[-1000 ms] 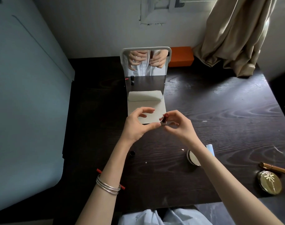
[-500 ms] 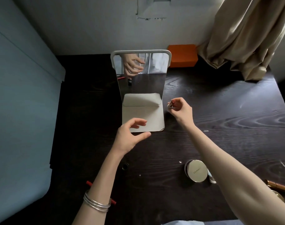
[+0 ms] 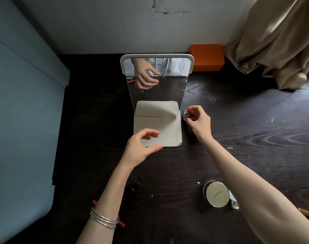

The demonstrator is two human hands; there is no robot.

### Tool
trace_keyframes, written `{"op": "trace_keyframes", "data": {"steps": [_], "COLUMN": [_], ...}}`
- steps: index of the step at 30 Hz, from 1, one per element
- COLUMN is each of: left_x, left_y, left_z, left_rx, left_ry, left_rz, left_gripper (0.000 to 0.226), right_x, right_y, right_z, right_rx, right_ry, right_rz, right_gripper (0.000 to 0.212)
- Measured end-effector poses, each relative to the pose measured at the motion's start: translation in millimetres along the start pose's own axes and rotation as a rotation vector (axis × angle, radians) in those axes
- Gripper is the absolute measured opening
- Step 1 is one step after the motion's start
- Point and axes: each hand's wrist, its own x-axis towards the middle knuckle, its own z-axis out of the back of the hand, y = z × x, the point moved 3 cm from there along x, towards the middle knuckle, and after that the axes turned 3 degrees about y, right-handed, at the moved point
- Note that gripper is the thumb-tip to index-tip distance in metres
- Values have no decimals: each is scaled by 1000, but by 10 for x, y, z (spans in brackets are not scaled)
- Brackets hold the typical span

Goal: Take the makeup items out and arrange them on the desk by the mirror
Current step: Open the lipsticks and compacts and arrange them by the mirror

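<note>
While the right hand [image 3: 200,122] pinches an uncapped lipstick [image 3: 187,113] at the mirror [image 3: 157,85] base's right edge (presumably to stand it), the left hand [image 3: 141,147] hovers mid-frame, fingers loosely curled, empty.

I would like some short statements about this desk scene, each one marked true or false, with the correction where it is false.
1. The right hand holds an uncapped lipstick beside the mirror. True.
2. The left hand grips the round compact. False: the left hand holds nothing and hovers over the mirror's base; the compact lies on the desk near the right forearm.
3. An orange box stands behind the mirror, to its right. True.
4. Silver bangles are on the right wrist. False: they are on the left wrist.
</note>
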Motion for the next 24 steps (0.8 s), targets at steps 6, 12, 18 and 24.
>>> {"op": "trace_keyframes", "data": {"steps": [6, 12, 18, 24], "left_x": [-51, -167, -422, -706], "left_y": [-30, -232, -434, -450], "left_z": [-11, -192, -640, -1204], "left_rx": [3, -30, -48, 0], "left_ry": [7, 58, 240, 458], "left_rz": [-3, -78, -188, -283], "left_gripper": [33, 34, 32, 32], "right_x": [-99, -722, -1710, -2635], "right_y": [66, 242, 254, 53], "right_z": [71, 489, 981, 1351], "right_rx": [-12, 98, 205, 189], "right_ry": [20, -22, -157, -356], "right_rz": [-37, -12, -51, -141], "right_gripper": [51, 48, 44, 40]}}
